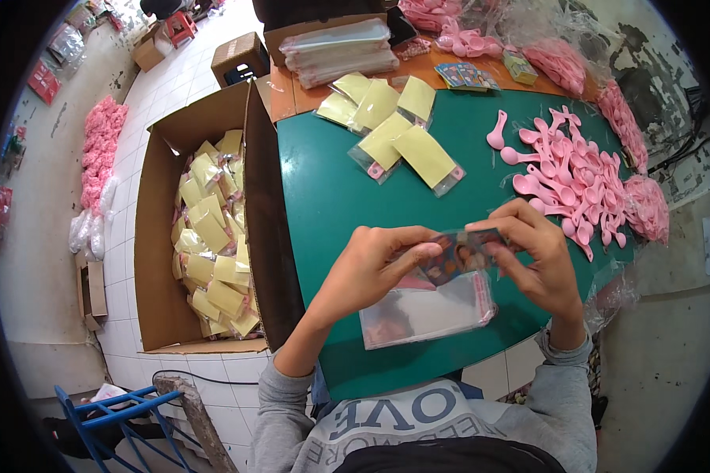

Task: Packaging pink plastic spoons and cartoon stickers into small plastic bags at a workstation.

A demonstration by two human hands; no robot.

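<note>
Above the near part of the green table, both hands hold a small dark printed card [455,258] with a colourful picture. My left hand [379,264] pinches its left end between thumb and fingers. At the other end, my right hand [532,248] grips the card's upper right corner. Whether the card is in a clear sleeve I cannot tell. Just below the hands lies a stack of clear plastic bags [422,319], partly covered by the card and fingers. A bit of pink shows at the card's lower edge.
Pink measuring spoons [564,169] are heaped at the right. Several packed pouches with yellow backs [375,106] lie at the far left of the table. An open cardboard box [154,260] full of such pouches stands left. Bundled bags [339,51] and printed cards [465,76] are farther back.
</note>
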